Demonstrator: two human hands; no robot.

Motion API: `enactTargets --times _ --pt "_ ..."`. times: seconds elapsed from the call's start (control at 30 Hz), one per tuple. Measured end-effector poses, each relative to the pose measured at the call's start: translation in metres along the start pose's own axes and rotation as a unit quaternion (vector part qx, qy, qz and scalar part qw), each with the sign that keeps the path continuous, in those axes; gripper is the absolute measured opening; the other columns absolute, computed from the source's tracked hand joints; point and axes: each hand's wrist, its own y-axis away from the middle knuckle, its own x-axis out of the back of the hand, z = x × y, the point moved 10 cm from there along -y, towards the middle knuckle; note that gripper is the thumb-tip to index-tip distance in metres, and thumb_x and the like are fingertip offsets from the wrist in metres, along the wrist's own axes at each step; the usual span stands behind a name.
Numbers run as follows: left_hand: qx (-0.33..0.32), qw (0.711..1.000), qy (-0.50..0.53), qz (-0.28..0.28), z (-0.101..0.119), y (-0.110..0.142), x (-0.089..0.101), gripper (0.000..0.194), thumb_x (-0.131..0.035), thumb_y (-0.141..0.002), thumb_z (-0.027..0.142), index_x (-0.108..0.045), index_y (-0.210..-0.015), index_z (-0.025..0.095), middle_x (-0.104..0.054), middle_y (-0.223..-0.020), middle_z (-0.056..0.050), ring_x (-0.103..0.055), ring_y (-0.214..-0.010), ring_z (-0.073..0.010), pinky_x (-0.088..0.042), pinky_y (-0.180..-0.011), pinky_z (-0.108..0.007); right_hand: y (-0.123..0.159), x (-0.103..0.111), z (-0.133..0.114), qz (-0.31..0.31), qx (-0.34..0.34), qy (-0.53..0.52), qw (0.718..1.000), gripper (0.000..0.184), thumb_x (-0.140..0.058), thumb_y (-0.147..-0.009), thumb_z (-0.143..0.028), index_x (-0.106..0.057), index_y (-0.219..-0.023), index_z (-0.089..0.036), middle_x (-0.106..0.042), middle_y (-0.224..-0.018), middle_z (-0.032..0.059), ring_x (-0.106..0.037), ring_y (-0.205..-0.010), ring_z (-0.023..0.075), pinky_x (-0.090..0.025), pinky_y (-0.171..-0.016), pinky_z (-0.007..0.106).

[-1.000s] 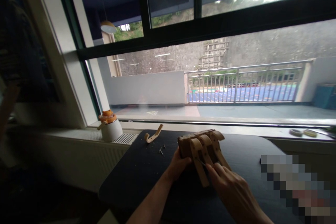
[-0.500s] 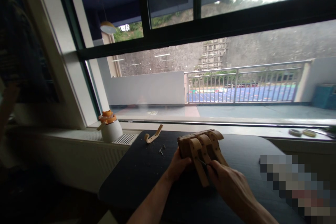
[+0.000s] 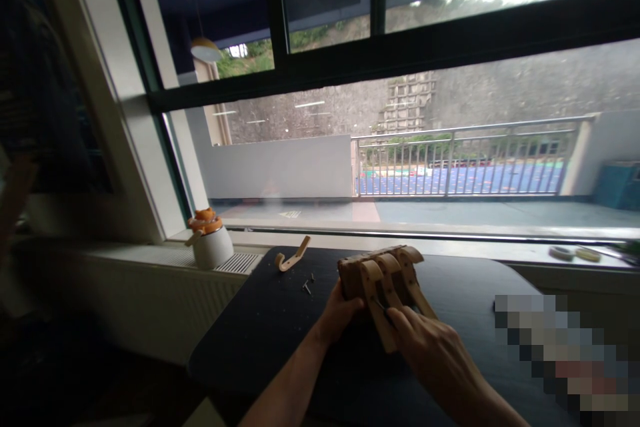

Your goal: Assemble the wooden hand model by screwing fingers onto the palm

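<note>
A wooden rack with three curved hooks point(image 3: 385, 280) lies on the dark table point(image 3: 270, 333). My left hand point(image 3: 337, 313) is closed round the rack's left end. My right hand point(image 3: 430, 350) is closed in a pinch on a thin dark tool point(image 3: 379, 303) whose tip touches the nearest hook. A loose wooden hook point(image 3: 294, 256) and a few small screws point(image 3: 307, 285) lie on the table to the left of the rack.
A white pot with an orange lid point(image 3: 209, 240) stands on the windowsill at the left. Two tape rolls point(image 3: 573, 253) lie on the sill at the right. A blurred patch point(image 3: 560, 347) covers the table's right side. The window is directly behind.
My right hand has drawn its fingers together into a pinch on the thin tool and shifted slightly left. The left hand and rack have barely moved.
</note>
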Motion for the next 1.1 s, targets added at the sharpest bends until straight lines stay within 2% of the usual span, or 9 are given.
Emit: enactTargets --times 0.13,0.23,0.3,0.43,0.6,0.7,0.8,0.93,1.1 --pt "0.001 1.000 -0.003 0.000 -0.001 0.000 0.000 0.058 -0.075 -0.052 0.008 -0.058 -0.106 0.015 -0.070 -0.093 -0.006 -0.064 -0.085 -0.0235 -0.050 -0.074 -0.031 0.002 -0.004 0.027 -0.002 -0.094 -0.042 0.995 0.012 -0.043 -0.092 -0.023 -0.055 -0.090 -0.022 -0.069 -0.075 -0.0006 -0.066 -0.059 0.0167 -0.037 -0.051 0.027" --pt "0.001 1.000 -0.004 0.001 -0.001 0.000 0.001 0.057 -0.071 -0.053 0.005 -0.057 -0.107 0.015 -0.070 -0.092 -0.005 -0.064 -0.083 -0.0218 -0.050 -0.072 -0.030 0.003 -0.009 0.045 -0.051 -0.180 -0.059 0.981 0.018 -0.041 -0.093 -0.032 -0.057 -0.086 -0.025 -0.069 -0.067 -0.0029 -0.068 -0.061 0.0188 -0.037 -0.051 0.027" --pt "-0.001 1.000 -0.005 0.000 -0.001 0.000 0.001 0.055 -0.070 -0.053 0.005 -0.057 -0.106 0.014 -0.070 -0.092 -0.005 -0.064 -0.082 -0.0215 -0.050 -0.072 -0.029 0.001 -0.009 0.047 -0.078 -0.191 -0.049 0.977 0.019 -0.041 -0.093 -0.033 -0.057 -0.086 -0.025 -0.069 -0.066 -0.0030 -0.068 -0.062 0.0200 -0.036 -0.050 0.028" --pt "-0.002 1.000 -0.004 -0.003 -0.001 0.000 0.000 0.053 -0.068 -0.054 0.005 -0.058 -0.105 0.014 -0.070 -0.092 -0.005 -0.064 -0.083 -0.0219 -0.050 -0.072 -0.029 -0.007 0.000 0.030 -0.070 -0.125 -0.033 0.989 0.017 -0.053 -0.083 -0.020 -0.054 -0.100 -0.025 -0.070 -0.082 -0.0020 -0.068 -0.068 0.0188 -0.037 -0.052 0.026" --pt "0.005 1.000 0.005 -0.002 -0.001 0.000 0.000 0.054 -0.070 -0.052 0.006 -0.057 -0.104 0.014 -0.070 -0.091 -0.005 -0.064 -0.084 -0.0221 -0.049 -0.073 -0.029 -0.005 0.009 -0.002 -0.020 0.000 0.029 0.999 0.024 -0.052 -0.074 -0.001 -0.054 -0.086 -0.023 -0.062 -0.073 -0.0014 -0.061 -0.059 0.0162 -0.035 -0.051 0.027" --pt "0.007 1.000 0.009 -0.004 -0.001 0.000 -0.001 0.054 -0.072 -0.051 0.007 -0.057 -0.103 0.014 -0.070 -0.090 -0.005 -0.064 -0.082 -0.0220 -0.049 -0.074 -0.030 0.001 0.008 -0.005 -0.007 0.015 0.042 0.999 0.031 -0.051 -0.072 0.003 -0.056 -0.093 -0.021 -0.062 -0.074 0.0002 -0.061 -0.060 0.0166 -0.037 -0.053 0.027" --pt "0.008 1.000 0.008 0.000 0.000 0.000 -0.001 0.054 -0.070 -0.051 0.007 -0.056 -0.103 0.014 -0.070 -0.088 -0.005 -0.064 -0.080 -0.0212 -0.049 -0.072 -0.030 0.007 -0.002 0.011 -0.039 -0.029 0.033 0.998 0.030 -0.048 -0.077 0.000 -0.056 -0.098 -0.020 -0.065 -0.076 0.0008 -0.064 -0.061 0.0167 -0.037 -0.054 0.027" --pt "0.013 1.000 0.007 0.000 0.001 0.001 -0.003 0.057 -0.069 -0.051 0.006 -0.055 -0.106 0.015 -0.069 -0.088 -0.004 -0.063 -0.077 -0.0200 -0.049 -0.070 -0.030 0.016 -0.024 0.045 -0.131 -0.150 -0.022 0.980 0.016 -0.041 -0.091 -0.017 -0.055 -0.087 -0.024 -0.070 -0.076 -0.0013 -0.068 -0.067 0.0179 -0.037 -0.053 0.027" --pt "0.012 1.000 0.004 -0.002 0.003 0.003 -0.005 0.058 -0.070 -0.052 0.006 -0.055 -0.107 0.015 -0.069 -0.091 -0.005 -0.063 -0.080 -0.0205 -0.049 -0.072 -0.030 0.016 -0.031 0.052 -0.186 -0.207 -0.025 0.960 0.028 -0.032 -0.096 -0.029 -0.055 -0.081 -0.024 -0.071 -0.071 -0.0005 -0.070 -0.072 0.0222 -0.036 -0.053 0.029"
